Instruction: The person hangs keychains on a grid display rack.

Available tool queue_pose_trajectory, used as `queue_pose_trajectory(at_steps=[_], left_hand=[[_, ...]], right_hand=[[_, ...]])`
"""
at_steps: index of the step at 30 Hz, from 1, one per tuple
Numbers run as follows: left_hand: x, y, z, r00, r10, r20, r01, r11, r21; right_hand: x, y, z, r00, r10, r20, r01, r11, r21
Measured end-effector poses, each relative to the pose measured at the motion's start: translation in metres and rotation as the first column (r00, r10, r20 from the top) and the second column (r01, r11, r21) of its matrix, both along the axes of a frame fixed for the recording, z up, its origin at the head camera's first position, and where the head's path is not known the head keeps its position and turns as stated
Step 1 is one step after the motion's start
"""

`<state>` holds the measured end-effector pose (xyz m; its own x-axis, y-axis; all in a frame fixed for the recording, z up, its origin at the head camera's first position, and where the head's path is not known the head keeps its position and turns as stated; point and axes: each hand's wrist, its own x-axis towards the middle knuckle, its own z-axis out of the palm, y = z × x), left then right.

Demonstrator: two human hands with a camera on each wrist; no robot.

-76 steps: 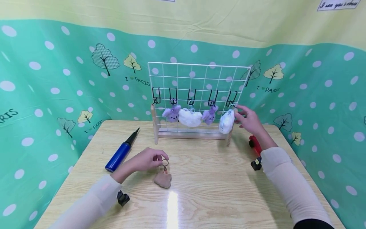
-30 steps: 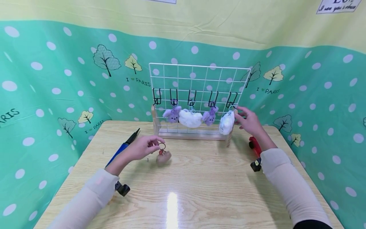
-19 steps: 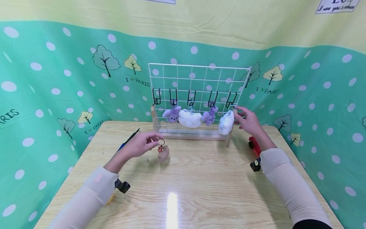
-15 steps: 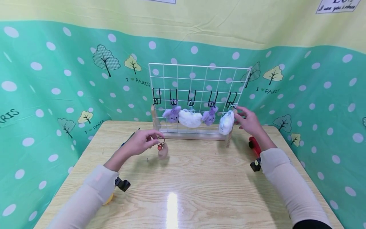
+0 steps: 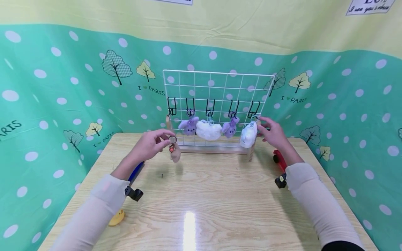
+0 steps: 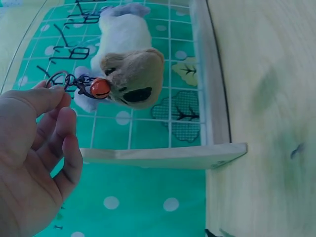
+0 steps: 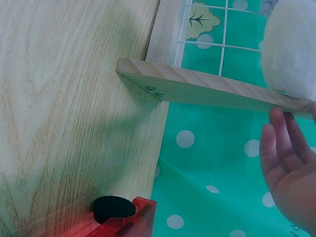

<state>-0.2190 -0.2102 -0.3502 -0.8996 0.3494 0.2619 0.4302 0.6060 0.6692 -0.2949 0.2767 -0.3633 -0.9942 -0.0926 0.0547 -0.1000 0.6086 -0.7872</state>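
Note:
My left hand (image 5: 150, 143) pinches the ring of a beige-brown plush keychain (image 5: 176, 155). The plush dangles below, in front of the left end of a white wire grid rack (image 5: 202, 78). An orange bell (image 6: 100, 88) hangs by its ring in the left wrist view. My right hand (image 5: 273, 131) holds the rack's right end; the wooden side post (image 7: 197, 84) touches its fingertips, while the thumb is mostly cut off in the right wrist view. Two purple plush keychains (image 5: 189, 125) and two white ones (image 5: 208, 130) hang from black hooks (image 5: 210, 108) on the rack.
At the far left, the left forearm partly covers a blue hand pump (image 5: 136, 172). A yellow object (image 5: 117, 217) lies beside the left sleeve. Near the right forearm is a red object with a black wheel (image 5: 280, 158). A patterned curtain (image 5: 81, 69) surrounds the table (image 5: 220, 209).
My left hand has lifted the beige-brown keychain from low over the table, carrying it away from me and slightly left, up to the rack's left end. My right hand has stayed put.

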Motion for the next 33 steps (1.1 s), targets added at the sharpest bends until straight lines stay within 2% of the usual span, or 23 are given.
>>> queue_pose_trajectory(at_steps=[6, 11, 14, 24, 33], left_hand=[[-0.005, -0.003, 0.01, 0.997, 0.061, -0.051, -0.059, 0.998, 0.032], [-0.009, -0.004, 0.016, 0.99, 0.077, -0.115, -0.07, 0.996, 0.057], [-0.012, -0.004, 0.019, 0.987, 0.089, -0.132, -0.079, 0.993, 0.082], [-0.022, -0.005, 0.03, 0.977, 0.153, -0.147, -0.133, 0.981, 0.138], [-0.028, -0.006, 0.034, 0.982, 0.176, -0.075, -0.162, 0.974, 0.159]], right_hand=[[-0.001, 0.002, 0.0, 1.0, 0.01, -0.014, -0.01, 1.0, -0.003], [-0.001, 0.002, 0.0, 1.0, 0.006, -0.013, -0.006, 1.0, -0.001], [-0.001, 0.001, 0.0, 1.0, 0.002, -0.013, -0.002, 1.0, 0.009], [-0.001, 0.0, 0.0, 1.0, 0.0, -0.011, 0.0, 1.0, 0.002], [0.002, 0.0, 0.001, 1.0, 0.004, -0.015, -0.004, 1.0, 0.009]])
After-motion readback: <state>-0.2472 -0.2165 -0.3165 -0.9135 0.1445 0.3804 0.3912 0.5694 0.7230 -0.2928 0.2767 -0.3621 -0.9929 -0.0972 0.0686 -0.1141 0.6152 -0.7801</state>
